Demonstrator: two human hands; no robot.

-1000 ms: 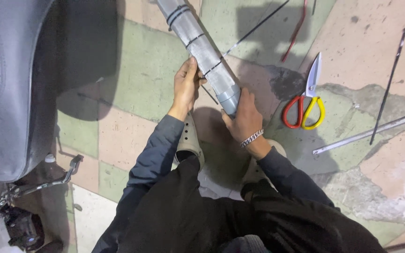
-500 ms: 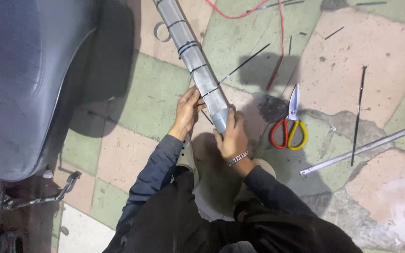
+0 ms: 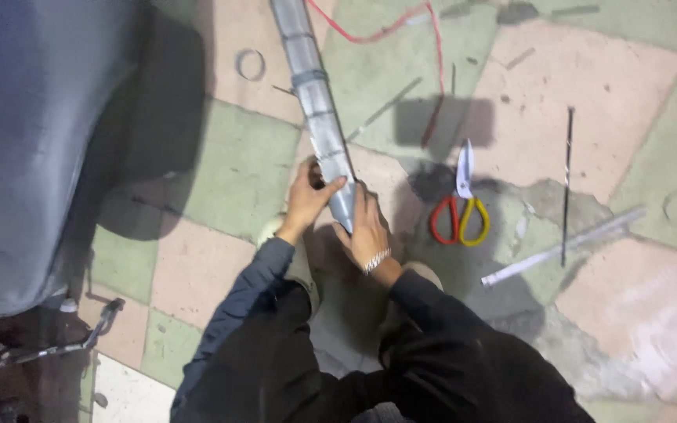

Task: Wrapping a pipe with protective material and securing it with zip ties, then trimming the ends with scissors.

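Note:
A long shiny metal tube (image 3: 315, 110), banded with wire rings, lies on the tiled floor and runs from the top of the view down to my hands. My left hand (image 3: 310, 196) grips the tube's near end from the left, fingers wrapped over it. My right hand (image 3: 367, 229), a metal bracelet on its wrist, presses on the same end from the right. Both arms are in dark sleeves.
Tin snips (image 3: 461, 205) with red and yellow handles lie to the right. Beyond them are a thin dark rod (image 3: 566, 184) and a flat metal strip (image 3: 564, 246). A red wire (image 3: 401, 23) and a metal ring (image 3: 250, 64) lie at the top. A motorbike's dark seat (image 3: 33, 141) fills the left.
The view has shifted, so the tube and snips sit lower and more centred. Both hands stay on the tube's near end, now closer together.

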